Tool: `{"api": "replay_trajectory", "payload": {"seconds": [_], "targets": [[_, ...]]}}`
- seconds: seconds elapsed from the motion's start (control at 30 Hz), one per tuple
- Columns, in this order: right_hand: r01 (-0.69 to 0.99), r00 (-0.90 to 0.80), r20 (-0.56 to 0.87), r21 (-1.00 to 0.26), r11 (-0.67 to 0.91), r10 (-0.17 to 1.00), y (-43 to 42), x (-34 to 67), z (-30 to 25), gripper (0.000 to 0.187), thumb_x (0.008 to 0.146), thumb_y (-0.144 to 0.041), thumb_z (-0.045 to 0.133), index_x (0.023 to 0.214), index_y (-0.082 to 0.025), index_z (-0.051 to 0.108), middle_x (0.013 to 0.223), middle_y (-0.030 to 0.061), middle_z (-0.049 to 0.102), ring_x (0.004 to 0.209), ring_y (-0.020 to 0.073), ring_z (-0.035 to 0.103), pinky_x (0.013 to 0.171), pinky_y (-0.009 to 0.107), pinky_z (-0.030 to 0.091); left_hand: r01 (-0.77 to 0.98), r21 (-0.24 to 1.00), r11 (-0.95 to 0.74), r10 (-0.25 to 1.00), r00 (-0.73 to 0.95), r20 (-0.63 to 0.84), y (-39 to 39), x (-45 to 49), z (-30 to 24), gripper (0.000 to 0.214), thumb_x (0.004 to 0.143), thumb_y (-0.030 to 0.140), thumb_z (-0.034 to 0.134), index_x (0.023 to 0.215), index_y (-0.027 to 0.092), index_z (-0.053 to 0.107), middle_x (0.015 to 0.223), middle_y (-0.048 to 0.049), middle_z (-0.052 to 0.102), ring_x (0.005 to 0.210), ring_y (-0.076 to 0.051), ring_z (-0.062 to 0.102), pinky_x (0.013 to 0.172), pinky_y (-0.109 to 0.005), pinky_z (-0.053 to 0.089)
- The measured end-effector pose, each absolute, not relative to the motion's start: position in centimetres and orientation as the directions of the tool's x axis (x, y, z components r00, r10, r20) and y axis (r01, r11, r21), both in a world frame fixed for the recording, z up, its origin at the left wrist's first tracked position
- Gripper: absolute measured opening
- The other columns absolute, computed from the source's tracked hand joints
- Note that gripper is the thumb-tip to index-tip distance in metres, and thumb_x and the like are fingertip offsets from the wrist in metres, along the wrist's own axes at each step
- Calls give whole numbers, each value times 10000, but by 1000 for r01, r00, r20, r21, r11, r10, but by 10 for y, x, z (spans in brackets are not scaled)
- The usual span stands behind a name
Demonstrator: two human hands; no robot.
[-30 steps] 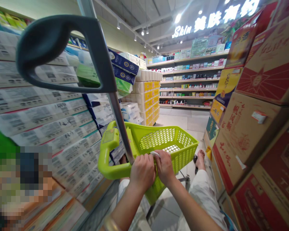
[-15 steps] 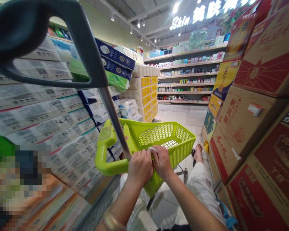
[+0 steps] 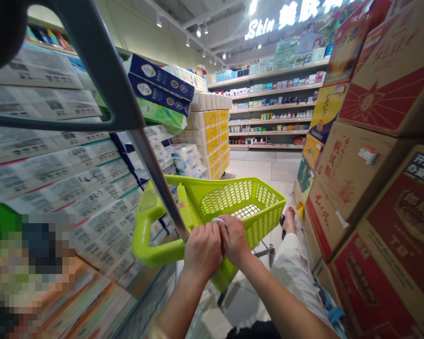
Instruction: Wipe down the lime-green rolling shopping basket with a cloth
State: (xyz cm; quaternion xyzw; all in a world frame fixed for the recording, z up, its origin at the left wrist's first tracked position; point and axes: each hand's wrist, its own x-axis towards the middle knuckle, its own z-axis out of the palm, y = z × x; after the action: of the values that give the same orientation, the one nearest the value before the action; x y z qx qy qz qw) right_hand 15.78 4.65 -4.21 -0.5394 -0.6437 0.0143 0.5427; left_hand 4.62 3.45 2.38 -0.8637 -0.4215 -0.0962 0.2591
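A lime-green wheeled shopping basket point(image 3: 268, 207) with latticed sides stands before me. From its left side a metal pole point(image 3: 159, 183) rises to a dark grey handle point(image 3: 95, 61), partly cut off at the upper left. My left hand point(image 3: 204, 249) is closed around the basket's near rim, just right of the pole's foot. Close against it, my right hand point(image 3: 236, 239) is closed on the same rim. A bit of white tissue or cloth point(image 3: 219, 221) shows at the right hand's fingers; the rest is hidden. The basket's visible floor shows white through its holes.
Wrapped paper packs point(image 3: 92, 174) are stacked along the left. Cardboard cartons point(image 3: 353, 169) rise on the right. Shelves of small goods point(image 3: 272, 106) line the back. A person's sandalled foot point(image 3: 289, 220) rests right of the basket. The lower left corner is pixelated.
The handle and pole have shifted left in view, and the handle is more cut off. The basket has moved slightly left too. Both hands stay closed at the rim.
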Motion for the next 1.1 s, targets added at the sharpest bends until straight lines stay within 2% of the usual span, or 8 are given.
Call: {"api": "replay_trajectory", "payload": {"seconds": [0.1, 0.27, 0.5, 0.73, 0.97, 1.1], "targets": [[727, 167, 665, -582, 364, 728, 48, 174, -44, 343, 1009, -354, 311, 968, -214, 622, 913, 35, 678, 855, 177, 588, 823, 306, 358, 782, -357, -511, 677, 621, 395, 31, 44, 27, 123, 817, 285, 521, 826, 173, 570, 724, -65, 576, 706, -249, 555, 652, -374, 348], [776, 266, 631, -589, 227, 728, 48, 185, -47, 364, 1012, -355, 300, 928, -213, 626, 860, 38, 673, 832, 179, 588, 804, 306, 355, 798, -337, -499, 691, 601, 401, 27, 44, 27, 147, 830, 315, 522, 794, 179, 563, 714, -64, 576, 714, -243, 558, 666, -373, 350], [704, 118, 690, -565, 430, 714, 40, 167, -44, 319, 999, -362, 337, 987, -227, 627, 927, 37, 679, 858, 173, 594, 814, 308, 387, 797, -335, -503, 705, 602, 374, 24, 45, 28, 149, 805, 276, 529, 871, 158, 589, 750, -77, 592, 730, -242, 552, 664, -369, 342], [760, 275, 645, -600, 249, 713, 47, 190, -50, 368, 1012, -373, 304, 941, -211, 627, 892, 48, 682, 854, 191, 586, 827, 328, 352, 811, -328, -485, 712, 583, 391, 21, 48, 29, 167, 847, 316, 505, 805, 170, 574, 722, -72, 572, 737, -243, 552, 683, -368, 343], [693, 141, 678, -588, 418, 721, 37, 169, -46, 323, 1005, -382, 336, 994, -220, 615, 933, 36, 680, 881, 173, 586, 840, 316, 377, 805, -319, -501, 708, 593, 383, 23, 46, 28, 133, 823, 281, 517, 829, 163, 578, 736, -79, 578, 726, -246, 551, 665, -367, 339], [734, 189, 673, -581, 352, 715, 43, 193, -54, 338, 1004, -375, 324, 1004, -216, 622, 948, 47, 686, 882, 182, 597, 845, 326, 378, 807, -318, -498, 708, 590, 387, 21, 46, 29, 166, 850, 307, 489, 810, 169, 572, 726, -77, 575, 734, -254, 554, 680, -376, 349]]}}
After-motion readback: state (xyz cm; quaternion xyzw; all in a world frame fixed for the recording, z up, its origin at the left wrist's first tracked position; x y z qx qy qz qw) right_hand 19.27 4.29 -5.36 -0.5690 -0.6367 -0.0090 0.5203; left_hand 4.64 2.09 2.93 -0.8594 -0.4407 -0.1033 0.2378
